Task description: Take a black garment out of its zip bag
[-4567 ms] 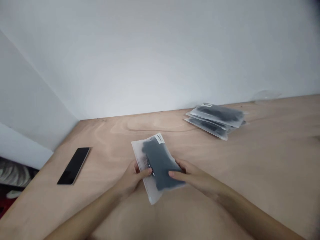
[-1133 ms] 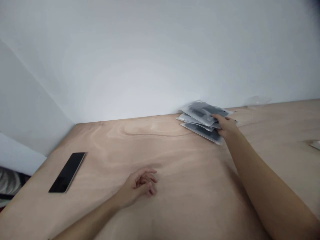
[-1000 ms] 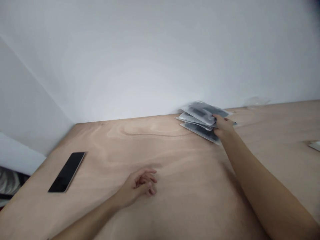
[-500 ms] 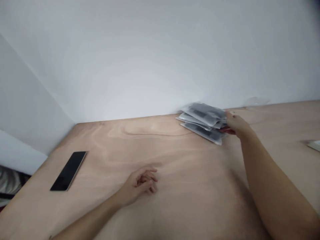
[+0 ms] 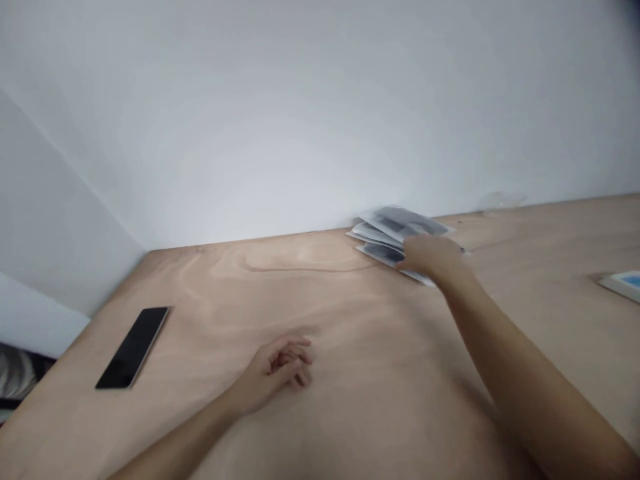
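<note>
Facing a pale wall and looking down onto a wooden tabletop meeting its foot. Finding the stack of frosted pouches on the far part of that tabletop, close against the wall, fanning unevenly and showing dark contents through the film. Reaching across to it with the right hand, covering the near right part of the pile, back of the hand up and thumb toward the lower pouches — seemingly handling or picking at the pile, though hiding the fingertips too well to tell how far they are closing or whether they are gripping anything. Resting the left hand low near the middle, half curling the fingers, holding nothing. Seeing a dark phone lying flat farther left, a pale flat item entering at the right edge, and a wisp of clear plastic sitting by the wall. Judging from the overlap, calling next for careful separating — pinching a single pouch edge without dragging the slippery neighbours.
</note>
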A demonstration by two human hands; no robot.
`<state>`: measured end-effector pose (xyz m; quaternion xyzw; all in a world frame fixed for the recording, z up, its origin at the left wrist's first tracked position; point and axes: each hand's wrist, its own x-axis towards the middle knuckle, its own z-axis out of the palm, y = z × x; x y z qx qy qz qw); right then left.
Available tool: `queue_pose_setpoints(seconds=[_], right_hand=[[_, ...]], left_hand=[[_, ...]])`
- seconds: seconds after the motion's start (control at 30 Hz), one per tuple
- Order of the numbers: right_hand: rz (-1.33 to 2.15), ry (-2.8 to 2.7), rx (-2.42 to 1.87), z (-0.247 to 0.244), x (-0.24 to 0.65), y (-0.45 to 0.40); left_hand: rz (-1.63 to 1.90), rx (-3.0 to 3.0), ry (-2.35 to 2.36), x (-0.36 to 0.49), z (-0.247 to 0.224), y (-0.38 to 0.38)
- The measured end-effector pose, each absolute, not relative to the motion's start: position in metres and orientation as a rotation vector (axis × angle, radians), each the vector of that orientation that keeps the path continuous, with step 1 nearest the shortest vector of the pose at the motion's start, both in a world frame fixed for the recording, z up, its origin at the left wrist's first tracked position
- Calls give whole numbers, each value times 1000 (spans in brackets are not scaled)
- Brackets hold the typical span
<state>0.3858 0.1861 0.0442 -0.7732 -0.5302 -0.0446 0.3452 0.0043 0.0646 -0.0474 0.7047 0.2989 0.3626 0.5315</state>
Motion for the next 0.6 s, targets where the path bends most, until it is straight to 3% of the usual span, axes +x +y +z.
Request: queue_pose_setpoints(seconds=[0.33,0.6], right_hand=[[-416,-1451,-2090,16,328,187],[-322,-1390,-1805,58,319,142]], left_hand=[[867,1665,694,1,-55,68],[925,1627,682,2,-57,67]])
